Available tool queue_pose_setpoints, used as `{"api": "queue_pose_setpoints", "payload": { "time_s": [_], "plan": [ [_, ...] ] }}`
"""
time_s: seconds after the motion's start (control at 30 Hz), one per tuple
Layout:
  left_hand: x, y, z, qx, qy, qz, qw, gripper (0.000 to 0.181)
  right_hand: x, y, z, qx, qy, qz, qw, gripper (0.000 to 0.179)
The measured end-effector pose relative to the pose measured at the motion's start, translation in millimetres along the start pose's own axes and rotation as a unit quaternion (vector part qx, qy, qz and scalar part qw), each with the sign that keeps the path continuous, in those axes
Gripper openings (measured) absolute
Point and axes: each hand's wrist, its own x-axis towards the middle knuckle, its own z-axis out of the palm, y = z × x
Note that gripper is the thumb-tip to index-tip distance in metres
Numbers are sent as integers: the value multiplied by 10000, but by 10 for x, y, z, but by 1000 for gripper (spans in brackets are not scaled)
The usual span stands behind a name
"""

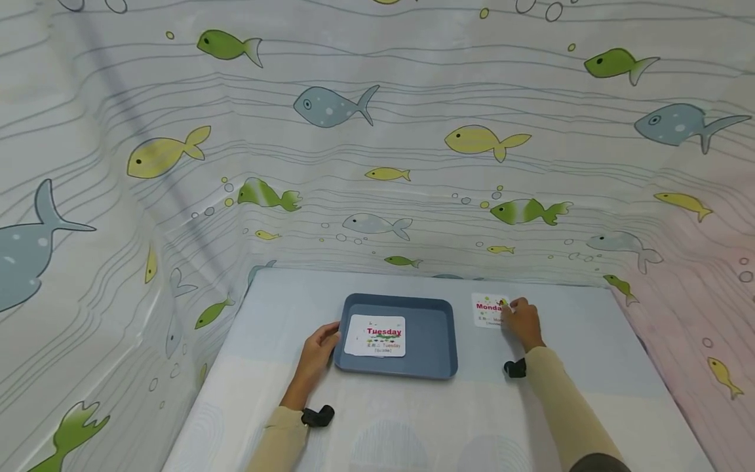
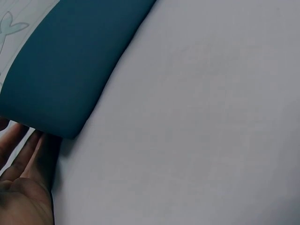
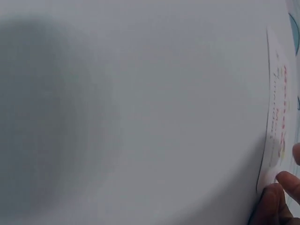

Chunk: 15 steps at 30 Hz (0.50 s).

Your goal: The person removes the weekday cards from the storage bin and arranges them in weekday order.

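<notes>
A blue-grey tray [image 1: 427,337] lies on the table, with a white "Tuesday" card [image 1: 383,337] in its left half. Another card's edge peeks out from under that one. My left hand [image 1: 316,354] rests against the tray's left side; its fingers [image 2: 18,164] reach fairly straight to the tray wall in the left wrist view. To the right of the tray lies a white "Monday" card [image 1: 486,311] printed in red. My right hand [image 1: 523,324] pinches its right edge, thumb and fingertips [image 3: 287,179] right at the card's end in the right wrist view.
The table [image 1: 377,406] has a pale cloth over it. Fish-patterned sheeting [image 1: 377,144] stands behind and along both sides of the table. Black wrist cameras [image 1: 318,415] sit on both wrists.
</notes>
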Motion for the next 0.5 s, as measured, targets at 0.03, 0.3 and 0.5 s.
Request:
{"api": "queue_pose_setpoints", "payload": {
  "time_s": [0.03, 0.3, 0.5],
  "plan": [
    [3, -3, -4, -1, -13, 20, 10000, 39, -2, 11, -6, 67, -5, 34, 10000, 49],
    [13, -18, -14, -7, 17, 90, 10000, 41, -15, 68, -62, 359, -73, 173, 9992, 58],
    [4, -12, 9, -61, -19, 31, 10000, 39, -43, 84, -97, 459, -91, 324, 9984, 60]
  ]
}}
